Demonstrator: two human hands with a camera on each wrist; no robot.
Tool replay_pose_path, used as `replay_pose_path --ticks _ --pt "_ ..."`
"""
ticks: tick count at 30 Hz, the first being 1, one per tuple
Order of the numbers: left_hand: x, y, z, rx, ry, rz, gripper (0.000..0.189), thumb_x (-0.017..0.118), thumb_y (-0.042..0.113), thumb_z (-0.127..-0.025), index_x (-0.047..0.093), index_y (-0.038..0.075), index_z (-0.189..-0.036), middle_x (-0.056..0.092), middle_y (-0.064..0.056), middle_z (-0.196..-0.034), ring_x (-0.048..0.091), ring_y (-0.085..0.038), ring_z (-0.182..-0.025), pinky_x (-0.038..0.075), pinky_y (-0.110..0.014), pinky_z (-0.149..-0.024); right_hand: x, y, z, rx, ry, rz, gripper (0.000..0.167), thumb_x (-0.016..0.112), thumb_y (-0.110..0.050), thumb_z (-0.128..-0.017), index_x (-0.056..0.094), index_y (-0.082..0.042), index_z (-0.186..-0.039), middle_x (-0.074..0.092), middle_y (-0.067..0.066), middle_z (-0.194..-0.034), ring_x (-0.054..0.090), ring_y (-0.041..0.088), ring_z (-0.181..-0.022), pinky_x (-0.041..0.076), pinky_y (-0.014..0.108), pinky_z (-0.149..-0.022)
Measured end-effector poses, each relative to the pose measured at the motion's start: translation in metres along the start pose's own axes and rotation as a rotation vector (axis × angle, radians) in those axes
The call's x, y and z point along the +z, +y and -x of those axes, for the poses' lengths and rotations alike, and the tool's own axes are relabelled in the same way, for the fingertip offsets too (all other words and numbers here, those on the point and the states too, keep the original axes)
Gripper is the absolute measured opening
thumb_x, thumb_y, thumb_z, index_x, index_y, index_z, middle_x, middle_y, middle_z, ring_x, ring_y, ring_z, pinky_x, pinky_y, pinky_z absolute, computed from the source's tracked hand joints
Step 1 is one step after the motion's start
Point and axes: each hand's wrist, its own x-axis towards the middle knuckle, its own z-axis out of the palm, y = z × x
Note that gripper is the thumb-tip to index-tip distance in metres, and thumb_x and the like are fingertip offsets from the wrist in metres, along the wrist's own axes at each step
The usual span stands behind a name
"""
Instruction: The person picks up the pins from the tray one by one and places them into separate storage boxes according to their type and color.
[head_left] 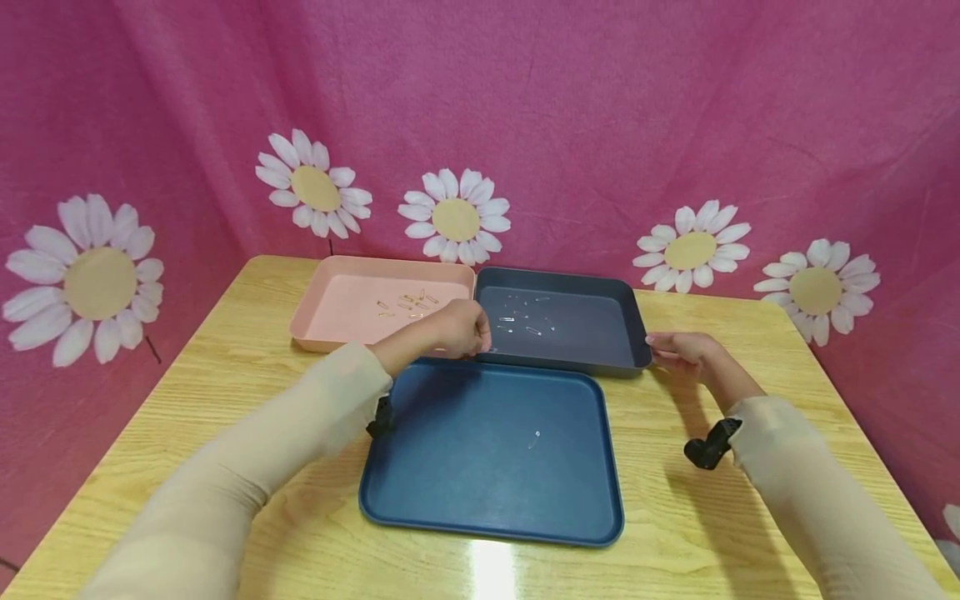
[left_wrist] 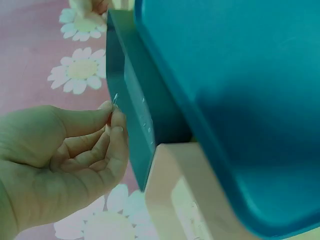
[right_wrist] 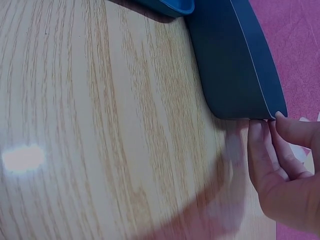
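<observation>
My left hand [head_left: 457,327] pinches a small silver safety pin [left_wrist: 116,98] between thumb and fingertips, over the near left corner of the dark grey tray [head_left: 592,312]. Several silver safety pins [head_left: 533,331] lie scattered inside that tray. At its right end, my right hand [head_left: 686,348] holds the wall, thumb at the rim and fingers against the outer side. The pink tray [head_left: 330,308] to the left contains several gold-coloured safety pins [head_left: 406,306], partly hidden by my left hand. In front, a blue tray [head_left: 465,475] bears a single safety pin [head_left: 537,434].
The trays stand on a wooden table [head_left: 300,508], the pink and dark grey ones side by side at the back. Behind them hangs a magenta curtain [head_left: 570,125] with large daisies. A black wrist device [head_left: 711,444] sits below my right sleeve.
</observation>
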Motion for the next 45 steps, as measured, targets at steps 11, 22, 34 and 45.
replay_pose_path --ticks 11,22,34,45 --pt "-0.036 0.012 -0.042 -0.059 -0.068 -0.106 0.014 0.057 0.004 -0.089 0.071 0.001 -0.090 0.064 -0.003 -0.077 0.057 -0.013 -0.074 0.048 -0.022 -0.062 -0.002 0.001 0.000 0.023 0.027 -0.038 0.021 0.055 -0.014 -0.096 0.064 -0.015 -0.115 0.066 -0.018 -0.073 0.064 -0.004 -0.072 0.058 0.016 -0.078" --pt "-0.023 -0.060 -0.208 -0.078 -0.136 -0.318 0.019 0.060 0.005 -0.078 0.074 0.017 -0.077 0.070 0.006 -0.079 0.058 -0.013 -0.076 0.054 -0.026 -0.069 0.001 -0.003 0.000 0.034 0.040 -0.046 0.018 0.056 -0.012 -0.095 0.067 -0.015 -0.109 0.066 -0.017 -0.073 0.065 -0.003 -0.073 0.058 0.017 -0.082" --pt "-0.040 0.048 -0.151 -0.250 -0.115 -0.153 0.048 0.056 0.002 -0.089 0.042 0.001 -0.135 0.058 -0.011 -0.109 0.051 -0.005 -0.051 0.049 -0.011 -0.053 -0.005 -0.001 0.000 0.016 0.028 0.018 0.064 0.053 -0.014 -0.097 0.021 0.008 -0.148 0.062 -0.020 -0.075 0.062 -0.006 -0.075 0.057 0.016 -0.082" --pt "-0.012 0.029 -0.170 -0.282 -0.107 -0.049 0.006 0.055 0.004 -0.090 0.057 0.002 -0.095 0.057 -0.003 -0.065 0.057 -0.010 -0.054 0.049 -0.017 -0.049 -0.001 -0.002 -0.002 0.029 0.033 0.020 0.063 0.051 -0.014 -0.098 0.020 0.006 -0.149 0.062 -0.021 -0.074 0.062 -0.008 -0.074 0.057 0.015 -0.082"
